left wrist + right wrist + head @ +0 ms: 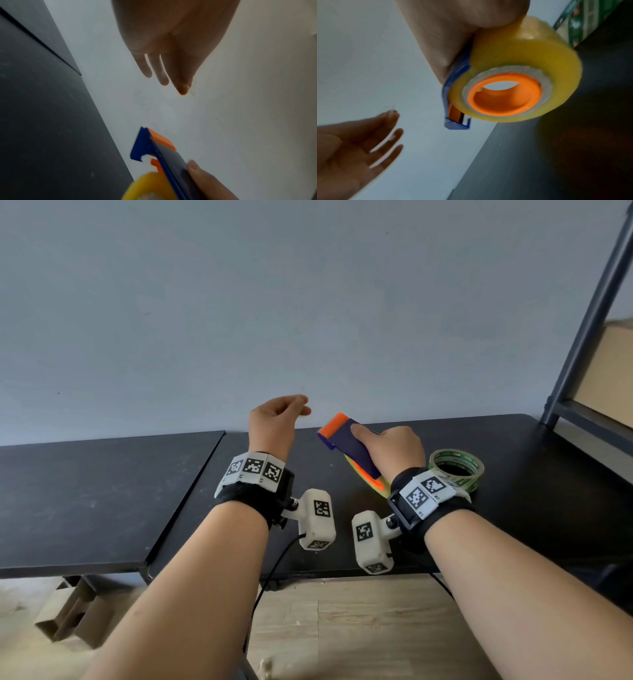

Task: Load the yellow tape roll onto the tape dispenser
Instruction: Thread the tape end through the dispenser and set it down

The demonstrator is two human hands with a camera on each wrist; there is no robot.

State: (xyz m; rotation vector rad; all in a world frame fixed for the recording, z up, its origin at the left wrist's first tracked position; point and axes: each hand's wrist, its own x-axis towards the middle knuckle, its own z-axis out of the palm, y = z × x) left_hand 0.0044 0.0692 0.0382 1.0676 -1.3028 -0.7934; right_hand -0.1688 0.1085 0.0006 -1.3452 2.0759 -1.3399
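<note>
My right hand [368,440] grips the blue and orange tape dispenser [346,440] above the black table [524,446], thumb on its flat side. In the right wrist view the yellow tape roll [530,54] sits on the dispenser's orange hub [505,94]. Only a yellow edge of the roll [383,490] shows from the head, under my wrist. My left hand [303,405] is raised to the left of the dispenser's orange tip, apart from it. Its thumb and forefinger [392,115] pinch what looks like a small clear strip of tape [389,107].
A green-printed clear tape roll [457,469] lies flat on the table just right of my right wrist. A second black table [85,501] adjoins on the left. A metal shelf post [589,313] with a cardboard box [609,371] stands at the right. The wall is close behind.
</note>
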